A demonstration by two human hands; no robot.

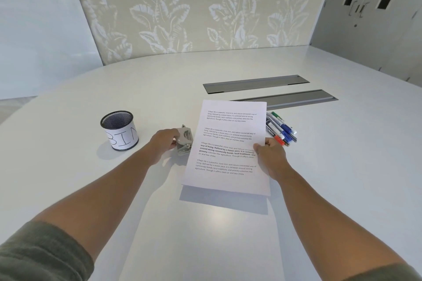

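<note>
A white printed sheet of paper (228, 148) with several paragraphs of text hangs a little above the table, casting a shadow below it. My right hand (269, 155) pinches its right edge. To the left of the sheet lies a small grey metal hole punch (185, 139), and my left hand (163, 141) grips its left side on the table. A bundle of markers (282, 129) with blue, green and red caps lies just right of the sheet, partly hidden behind it.
A black mesh cup (119, 130) wrapped in a paper label reading "BIN" stands at the left. Two grey cable-port lids (255, 83) are set into the white table (205, 235) behind the sheet. A patterned wall rises beyond the far edge.
</note>
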